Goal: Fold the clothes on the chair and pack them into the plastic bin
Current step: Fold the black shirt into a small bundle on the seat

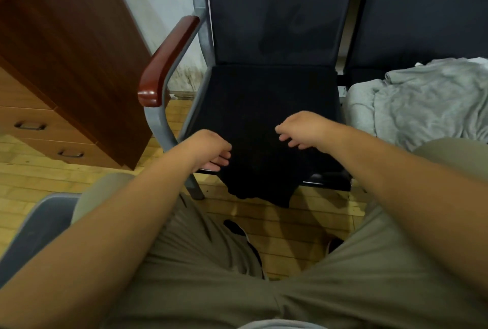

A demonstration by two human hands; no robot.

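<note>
A black garment lies spread over the seat of a dark chair, its lower edge hanging past the seat's front. My left hand hovers at the garment's left side, fingers loosely bent, holding nothing. My right hand hangs over the garment's middle right with relaxed fingers pointing left, also holding nothing. A crumpled grey garment lies on the neighbouring seat to the right. The grey rim of a plastic bin shows at the lower left beside my leg.
A wooden drawer cabinet stands at the left, close to the chair's red-brown armrest. A second dark chair back is at the right. My knees in khaki shorts fill the foreground over a wooden floor.
</note>
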